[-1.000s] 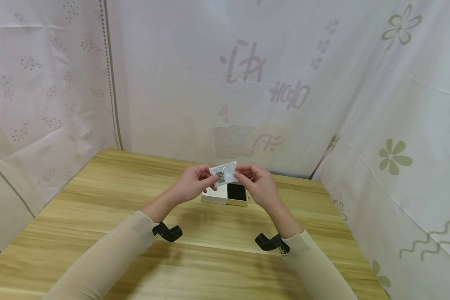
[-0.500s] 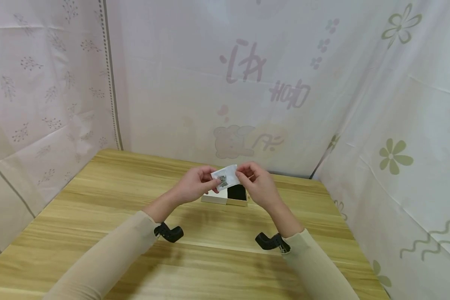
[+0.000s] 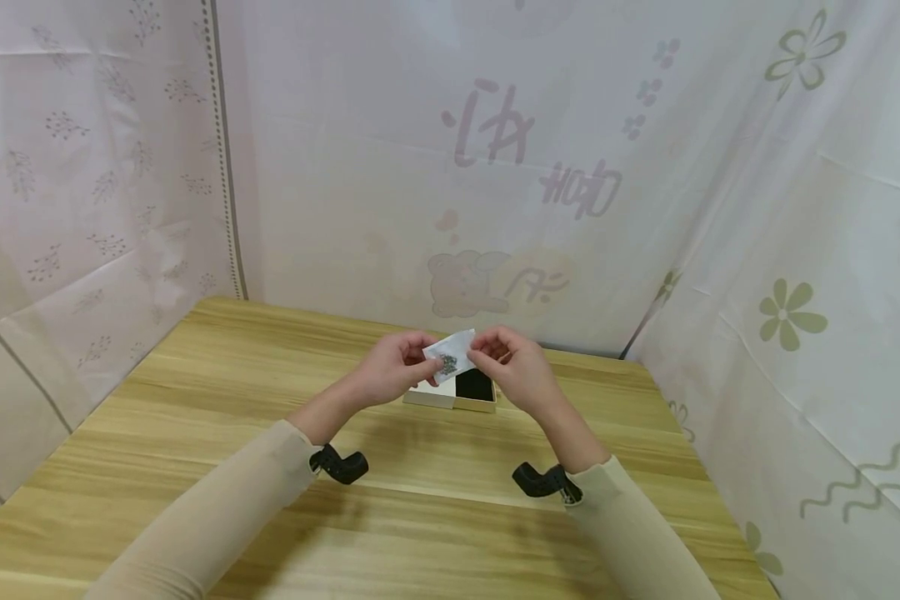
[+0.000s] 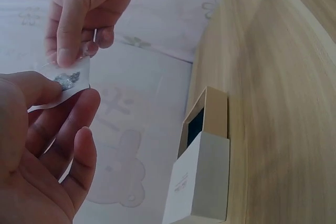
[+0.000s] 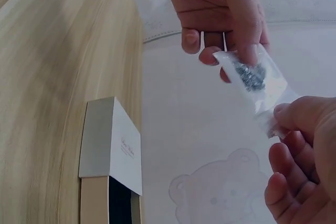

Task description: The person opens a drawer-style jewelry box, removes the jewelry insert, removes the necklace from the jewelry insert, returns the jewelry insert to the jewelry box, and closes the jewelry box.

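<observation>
Head view looks forward and down; 2 nearer wrist views share the packet [image 5: 270, 92].

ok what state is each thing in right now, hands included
bag: held up, tilted, dark contents showing; seal unclear
left hand: pinching the bag by the dark contents
right hand: pinching the bag's opposite end
box: on the table, partly slid open, black inside
</observation>
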Demonstrator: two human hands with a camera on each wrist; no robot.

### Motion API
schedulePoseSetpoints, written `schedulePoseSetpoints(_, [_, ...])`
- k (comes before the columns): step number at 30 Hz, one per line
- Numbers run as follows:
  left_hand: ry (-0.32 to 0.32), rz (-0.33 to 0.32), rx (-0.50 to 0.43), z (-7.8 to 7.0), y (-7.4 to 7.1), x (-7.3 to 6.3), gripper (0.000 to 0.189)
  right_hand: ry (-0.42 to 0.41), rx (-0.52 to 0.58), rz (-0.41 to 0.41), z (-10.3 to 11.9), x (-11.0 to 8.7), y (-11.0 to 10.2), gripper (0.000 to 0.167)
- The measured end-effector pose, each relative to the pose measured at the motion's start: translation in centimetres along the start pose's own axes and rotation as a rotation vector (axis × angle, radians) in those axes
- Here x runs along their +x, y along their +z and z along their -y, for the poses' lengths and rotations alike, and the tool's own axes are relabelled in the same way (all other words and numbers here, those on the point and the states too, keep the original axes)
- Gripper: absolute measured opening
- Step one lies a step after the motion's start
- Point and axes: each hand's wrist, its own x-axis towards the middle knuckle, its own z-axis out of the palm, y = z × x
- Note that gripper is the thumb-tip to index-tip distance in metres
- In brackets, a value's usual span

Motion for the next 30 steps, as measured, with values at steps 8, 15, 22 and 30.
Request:
schedulePoseSetpoints(8, [-0.004,0.002,-0.005,0.20,0.14,-0.05,0.020,-0.026,0.021,0.043,0.04,-0.17,-0.11,0.012])
schedulePoseSetpoints(15, [-0.015,0.001,-0.008,0.55,0.21,0.09,0.019,-0.013,0.045,0.082,-0.01,-0.19,-0.15,0.016])
schedulePoseSetpoints(22, [-0.011,0.014,-0.005,0.61,0.23,-0.02,0.018,0.074,0.026,0.085,0.04,-0.06,0.21,0.016])
schedulePoseSetpoints(30, [-0.012,0.019,0.009,0.80,0.32,-0.12,0.017,0.041,0.031,0.080,0.02,-0.19,0.32,0.012])
